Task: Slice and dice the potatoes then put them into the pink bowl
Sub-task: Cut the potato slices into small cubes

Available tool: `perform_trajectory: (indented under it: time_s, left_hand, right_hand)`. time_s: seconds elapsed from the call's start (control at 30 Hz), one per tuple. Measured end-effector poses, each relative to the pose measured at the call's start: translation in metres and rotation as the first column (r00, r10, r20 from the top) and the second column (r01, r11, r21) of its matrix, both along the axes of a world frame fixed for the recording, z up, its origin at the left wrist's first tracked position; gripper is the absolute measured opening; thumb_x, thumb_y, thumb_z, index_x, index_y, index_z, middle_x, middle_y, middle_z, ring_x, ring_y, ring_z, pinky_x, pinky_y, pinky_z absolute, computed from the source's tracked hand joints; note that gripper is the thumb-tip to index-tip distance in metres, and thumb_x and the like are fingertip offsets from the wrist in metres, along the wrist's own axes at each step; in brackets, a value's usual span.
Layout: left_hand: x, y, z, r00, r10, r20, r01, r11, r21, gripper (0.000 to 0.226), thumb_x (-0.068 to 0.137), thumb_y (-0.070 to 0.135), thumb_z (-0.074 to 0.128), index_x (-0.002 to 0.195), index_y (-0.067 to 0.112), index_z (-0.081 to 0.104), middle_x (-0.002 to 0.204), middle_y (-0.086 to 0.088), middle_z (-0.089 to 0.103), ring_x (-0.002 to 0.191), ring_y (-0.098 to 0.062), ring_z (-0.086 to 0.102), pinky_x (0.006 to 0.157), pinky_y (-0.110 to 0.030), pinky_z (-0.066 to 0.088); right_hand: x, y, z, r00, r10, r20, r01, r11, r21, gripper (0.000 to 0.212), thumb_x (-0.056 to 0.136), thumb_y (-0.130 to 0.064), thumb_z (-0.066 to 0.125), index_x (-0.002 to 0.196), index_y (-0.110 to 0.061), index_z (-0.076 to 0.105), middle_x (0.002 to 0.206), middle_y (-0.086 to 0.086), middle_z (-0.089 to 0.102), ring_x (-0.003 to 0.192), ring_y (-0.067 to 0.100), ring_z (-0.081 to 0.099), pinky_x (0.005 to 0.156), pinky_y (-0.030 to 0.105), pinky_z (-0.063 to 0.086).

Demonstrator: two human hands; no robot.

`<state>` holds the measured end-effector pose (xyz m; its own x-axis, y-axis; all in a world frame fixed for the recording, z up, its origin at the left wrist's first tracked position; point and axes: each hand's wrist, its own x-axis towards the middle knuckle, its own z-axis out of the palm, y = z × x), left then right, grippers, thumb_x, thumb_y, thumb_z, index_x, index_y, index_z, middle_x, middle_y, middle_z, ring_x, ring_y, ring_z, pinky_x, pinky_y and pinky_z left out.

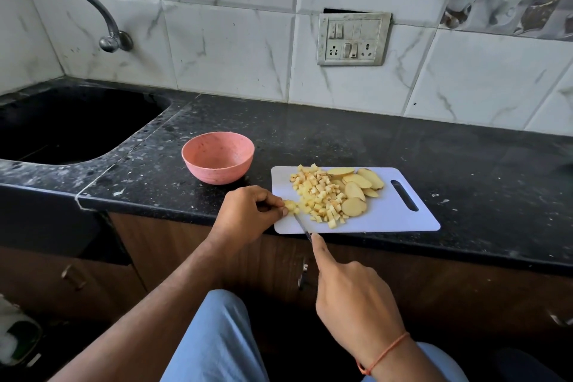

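A white cutting board (393, 220) lies at the counter's front edge. On it sits a heap of diced potato (319, 195), with several potato slices (356, 187) to its right. My left hand (248, 211) pinches a small piece of potato (290, 205) at the board's left edge. My right hand (350, 295) grips a knife (302, 226), index finger stretched along its spine, and the blade reaches the pinched piece. The pink bowl (218, 156) stands empty on the counter to the left of the board.
A black sink (71, 124) with a tap (102, 18) above it lies at the far left. The black stone counter (465, 164) runs right of the board. A switch panel (353, 39) is on the tiled wall. Wooden cabinets stand below.
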<state>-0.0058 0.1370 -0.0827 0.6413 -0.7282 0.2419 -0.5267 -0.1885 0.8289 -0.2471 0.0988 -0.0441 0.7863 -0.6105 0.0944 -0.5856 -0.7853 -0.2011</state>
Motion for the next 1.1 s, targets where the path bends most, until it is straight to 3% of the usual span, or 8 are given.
perform_trajectory:
  time_s: [0.13,0.33,0.57,0.7,0.97,1.1]
  left_hand:
    - [-0.004,-0.002,-0.001,0.999,0.035,0.014,-0.035,0.999,-0.022,0.015,0.082,0.029,0.092,0.095,0.026,0.084,0.095,0.017,0.077,0.087,0.003,0.072,0.086,-0.028,0.062]
    - [-0.011,-0.002,-0.007,0.995,0.067,0.071,-0.063,0.996,-0.066,0.019,0.086,0.032,0.089,0.104,0.025,0.085,0.102,0.019,0.077,0.092,0.004,0.071,0.087,-0.023,0.061]
    - [-0.005,0.0,-0.005,0.997,0.032,0.076,-0.029,0.999,-0.044,0.014,0.09,0.028,0.086,0.102,0.024,0.086,0.106,0.02,0.078,0.096,0.009,0.07,0.089,-0.016,0.058]
    - [-0.003,-0.002,-0.006,0.995,0.045,0.088,-0.041,0.998,-0.045,0.015,0.087,0.027,0.089,0.101,0.025,0.086,0.101,0.019,0.076,0.095,0.01,0.068,0.083,-0.006,0.052]
    - [0.0,-0.002,-0.005,0.997,0.024,0.071,-0.023,0.999,-0.022,0.014,0.087,0.029,0.088,0.101,0.027,0.086,0.101,0.018,0.074,0.091,0.005,0.069,0.082,-0.014,0.057]
    - [0.002,-0.004,-0.005,0.998,0.021,0.059,-0.02,1.0,-0.023,0.015,0.086,0.026,0.089,0.1,0.026,0.086,0.099,0.016,0.074,0.09,0.002,0.07,0.084,-0.017,0.057]
  right_hand:
    - [-0.001,-0.015,-0.001,0.997,-0.045,0.061,0.045,0.999,0.004,0.064,0.108,-0.029,0.038,0.165,-0.036,0.01,0.064,-0.007,0.053,0.052,0.01,0.049,0.043,0.022,0.026]
    - [0.008,-0.022,-0.001,0.983,-0.054,0.176,0.031,0.991,0.132,0.057,0.11,-0.031,0.038,0.164,-0.038,0.02,0.064,-0.009,0.05,0.056,0.009,0.049,0.045,0.021,0.028]
    - [0.021,-0.018,0.001,0.976,-0.058,0.211,0.045,0.997,0.07,0.057,0.109,-0.032,0.037,0.164,-0.035,0.023,0.064,-0.01,0.046,0.058,0.011,0.047,0.046,0.023,0.024]
    - [0.029,-0.009,-0.001,0.981,-0.017,0.194,0.016,1.0,0.006,0.059,0.109,-0.033,0.035,0.165,-0.034,0.018,0.068,-0.008,0.049,0.063,0.013,0.05,0.055,0.028,0.032]
    - [0.041,-0.009,-0.008,0.993,0.0,0.118,0.006,0.998,-0.058,0.06,0.108,-0.027,0.036,0.165,-0.029,0.018,0.072,-0.005,0.053,0.065,0.015,0.051,0.058,0.031,0.04]
    - [0.053,-0.014,-0.007,0.998,-0.002,0.065,0.004,0.999,-0.043,0.062,0.106,-0.024,0.038,0.165,-0.027,0.019,0.083,0.001,0.064,0.077,0.02,0.063,0.059,0.035,0.045]
